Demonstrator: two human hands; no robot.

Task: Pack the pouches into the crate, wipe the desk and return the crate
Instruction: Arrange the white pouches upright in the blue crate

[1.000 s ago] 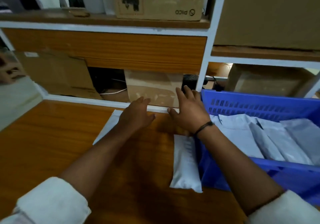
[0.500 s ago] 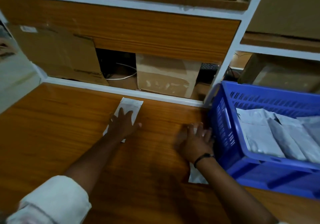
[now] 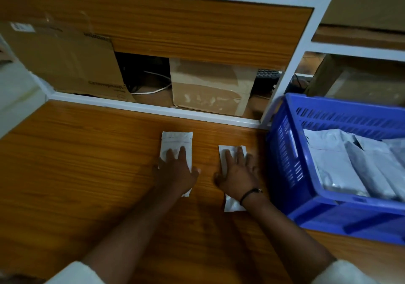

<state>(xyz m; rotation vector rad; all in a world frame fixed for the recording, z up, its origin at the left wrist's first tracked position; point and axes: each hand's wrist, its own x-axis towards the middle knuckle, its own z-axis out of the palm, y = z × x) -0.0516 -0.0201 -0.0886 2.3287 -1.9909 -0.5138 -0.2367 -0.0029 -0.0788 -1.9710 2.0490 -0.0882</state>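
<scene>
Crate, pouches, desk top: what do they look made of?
Crate: moulded plastic, blue and slightly glossy; the slotted vent walls and soft highlights suggest it.
Pouches: thin white film, probably plastic or a foil laminate; matte and creased, with a seal line across the top.
Desk: wood-grain surface with a semi-gloss sheen; likely laminate or veneer, cannot tell which.
</scene>
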